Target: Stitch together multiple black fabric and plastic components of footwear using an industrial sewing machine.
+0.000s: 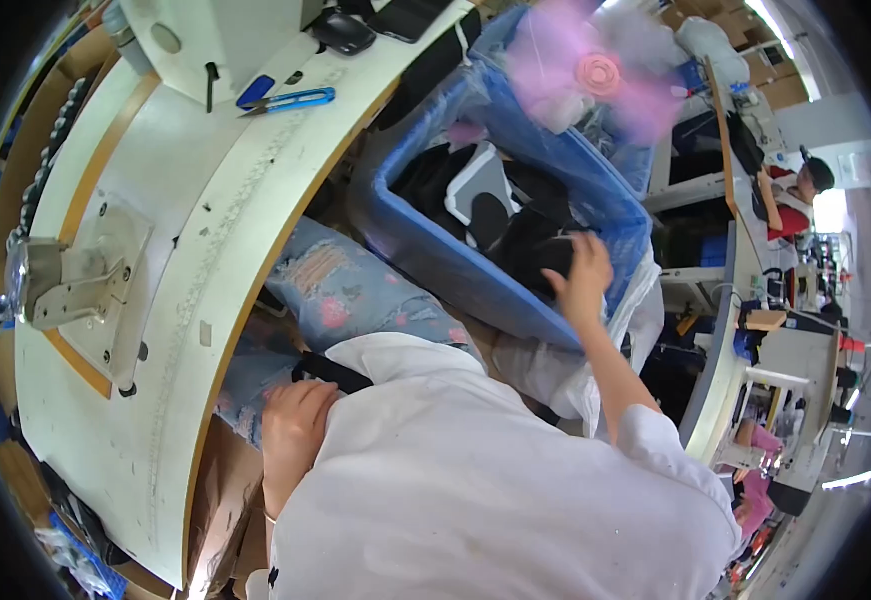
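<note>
My right hand (586, 280) reaches over the near right side of a blue plastic bin (456, 262). Its fingers are apart, with nothing seen in them. Below and beside it, black fabric pieces (531, 245) fill the bin, with a grey and white panel (480, 185) among them. My left hand (299, 420) is at my lap, fingers bent and close together. A black fabric piece (336, 371) shows right at these fingers; their tips are hidden.
At left stands a white sewing table (226, 230) with a metal machine part (76, 290), blue thread snips (291, 100) and a black mouse (344, 32). A pink fan (596, 75) spins behind the bin. Farther right, other people (791, 200) sit at workbenches.
</note>
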Tool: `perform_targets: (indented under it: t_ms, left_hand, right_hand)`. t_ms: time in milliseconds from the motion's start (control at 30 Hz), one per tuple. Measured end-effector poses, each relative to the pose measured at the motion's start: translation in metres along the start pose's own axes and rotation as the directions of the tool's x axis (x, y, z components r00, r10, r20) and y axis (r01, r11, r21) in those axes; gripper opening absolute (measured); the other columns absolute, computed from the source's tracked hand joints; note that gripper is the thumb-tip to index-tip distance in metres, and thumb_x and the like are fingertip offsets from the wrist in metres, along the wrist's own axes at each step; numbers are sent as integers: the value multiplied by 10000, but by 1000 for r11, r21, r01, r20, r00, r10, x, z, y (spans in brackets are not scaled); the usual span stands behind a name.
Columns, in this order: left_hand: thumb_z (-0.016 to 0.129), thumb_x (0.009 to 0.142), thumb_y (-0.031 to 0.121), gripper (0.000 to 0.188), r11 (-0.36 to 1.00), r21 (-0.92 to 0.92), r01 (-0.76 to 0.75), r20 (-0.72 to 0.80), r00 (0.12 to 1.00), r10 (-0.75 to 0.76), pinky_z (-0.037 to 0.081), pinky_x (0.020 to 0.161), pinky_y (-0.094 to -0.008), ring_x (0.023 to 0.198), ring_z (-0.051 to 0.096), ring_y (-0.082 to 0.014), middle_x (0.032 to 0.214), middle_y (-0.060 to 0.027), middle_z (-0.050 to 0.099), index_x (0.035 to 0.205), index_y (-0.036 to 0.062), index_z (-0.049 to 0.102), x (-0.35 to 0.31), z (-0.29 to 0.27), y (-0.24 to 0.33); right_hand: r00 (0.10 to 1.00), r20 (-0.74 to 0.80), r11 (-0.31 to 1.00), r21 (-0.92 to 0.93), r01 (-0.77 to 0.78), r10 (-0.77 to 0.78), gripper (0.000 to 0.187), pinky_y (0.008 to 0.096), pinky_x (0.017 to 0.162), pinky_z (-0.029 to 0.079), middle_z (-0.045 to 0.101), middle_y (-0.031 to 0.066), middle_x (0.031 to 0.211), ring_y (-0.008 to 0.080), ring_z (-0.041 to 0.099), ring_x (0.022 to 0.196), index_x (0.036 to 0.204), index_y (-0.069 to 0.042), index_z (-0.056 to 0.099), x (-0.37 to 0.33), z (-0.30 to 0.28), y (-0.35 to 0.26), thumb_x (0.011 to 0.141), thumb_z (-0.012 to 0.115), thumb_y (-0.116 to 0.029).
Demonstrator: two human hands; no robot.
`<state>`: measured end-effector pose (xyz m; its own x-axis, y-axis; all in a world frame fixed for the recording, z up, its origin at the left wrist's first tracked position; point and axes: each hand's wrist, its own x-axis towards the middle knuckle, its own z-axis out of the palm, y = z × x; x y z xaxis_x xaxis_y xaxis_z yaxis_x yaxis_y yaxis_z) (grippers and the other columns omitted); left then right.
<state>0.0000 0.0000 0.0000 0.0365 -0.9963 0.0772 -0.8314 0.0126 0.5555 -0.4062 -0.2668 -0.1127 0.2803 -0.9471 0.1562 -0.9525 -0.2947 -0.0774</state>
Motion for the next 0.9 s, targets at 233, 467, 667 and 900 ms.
perform_targets:
  t_ms: [233,467,667,900]
  left_hand:
    - [746,814,4,120,922,-382,56,-191,972,-138,519,724,-402,807,672,-314,917,-110,734,929,36,765,53,15,28]
    - [711,915,136,101,-91,-910,-405,-378,716,587,497,637,-384,759,668,-278,903,-121,737,958,46,729,105,-76,99]
    - [670,1015,249,315,-336,-697,-633,-667,745,-20,329,466,-320,489,458,-165,1165,-109,748,1324,188,666,70,-83,178]
    - [804,841,147,328,895,-372,-245,-536,844,8,527,893,-458,974,653,-392,1053,-139,697,1121,22,686,72,-78,94]
  right_hand:
    - [820,478,648,523,-554,315,404,339,628,553,704,137,956,216,668,705,1251,14,641,-6,10,136,905,775,-144]
    - [539,841,688,365,-627,44,294,259,548,532,684,43,845,122,622,554,1118,44,693,73,-159,105,912,763,-155]
    - [536,762,413,648,-640,-364,447,271,671,569,744,48,966,141,709,799,1105,32,697,75,-217,23,799,871,-244]
    - [619,387,-363,556,-748,-683,441,378,666,529,672,29,816,120,575,572,1267,-1,571,50,-153,-146,981,708,-307]
